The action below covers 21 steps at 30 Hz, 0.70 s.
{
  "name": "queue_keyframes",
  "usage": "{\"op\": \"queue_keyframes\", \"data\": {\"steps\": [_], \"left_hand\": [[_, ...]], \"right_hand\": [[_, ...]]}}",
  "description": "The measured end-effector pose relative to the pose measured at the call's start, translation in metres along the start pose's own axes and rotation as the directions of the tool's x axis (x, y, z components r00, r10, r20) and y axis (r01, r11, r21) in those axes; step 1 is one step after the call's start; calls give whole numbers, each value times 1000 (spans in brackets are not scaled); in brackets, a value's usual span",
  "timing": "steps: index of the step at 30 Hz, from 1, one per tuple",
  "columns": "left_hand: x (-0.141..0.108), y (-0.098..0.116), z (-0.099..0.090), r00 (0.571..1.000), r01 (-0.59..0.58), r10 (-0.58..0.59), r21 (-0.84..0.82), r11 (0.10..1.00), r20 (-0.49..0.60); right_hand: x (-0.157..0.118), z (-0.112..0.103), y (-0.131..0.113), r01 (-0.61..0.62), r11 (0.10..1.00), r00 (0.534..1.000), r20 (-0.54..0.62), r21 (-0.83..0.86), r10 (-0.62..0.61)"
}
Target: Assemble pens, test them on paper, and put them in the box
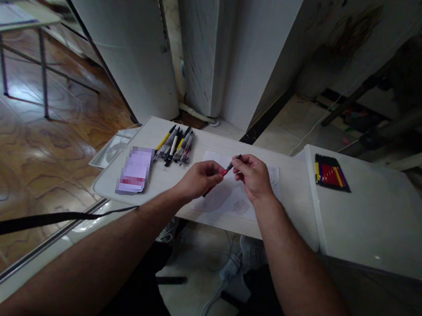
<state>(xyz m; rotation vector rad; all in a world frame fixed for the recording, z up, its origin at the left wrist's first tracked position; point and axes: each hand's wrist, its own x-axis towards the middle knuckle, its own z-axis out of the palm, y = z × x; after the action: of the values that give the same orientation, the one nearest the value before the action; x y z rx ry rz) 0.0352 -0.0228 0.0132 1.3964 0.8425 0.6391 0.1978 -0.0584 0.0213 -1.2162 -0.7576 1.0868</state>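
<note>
A red pen with a dark end is held over the middle of the small table. My left hand pinches its red barrel, and the lower tip sticks out below the fingers. At the upper dark end, which may be a cap, my right hand has its thumb and fingers closed. Beneath both hands lie white sheets of paper with small printing or writing, partly hidden by the hands.
Several loose pens and markers lie at the table's back left, near a phone-like object that is pixelated. On the adjoining white surface rests a row of coloured pens. A black strap stretches to the table's left edge.
</note>
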Motion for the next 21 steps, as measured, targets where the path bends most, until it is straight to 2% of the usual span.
{"op": "queue_keyframes", "data": {"steps": [16, 21], "left_hand": [[0, -1, 0, 1000, 8, -7, 46, 999, -26], [0, 0, -1, 1000, 14, -14, -2, 1000, -8]], "right_hand": [[0, 1, 1, 1, 1000, 1000, -25, -22, -2], [-1, 0, 1, 0, 1000, 1000, 2, -1, 0]]}}
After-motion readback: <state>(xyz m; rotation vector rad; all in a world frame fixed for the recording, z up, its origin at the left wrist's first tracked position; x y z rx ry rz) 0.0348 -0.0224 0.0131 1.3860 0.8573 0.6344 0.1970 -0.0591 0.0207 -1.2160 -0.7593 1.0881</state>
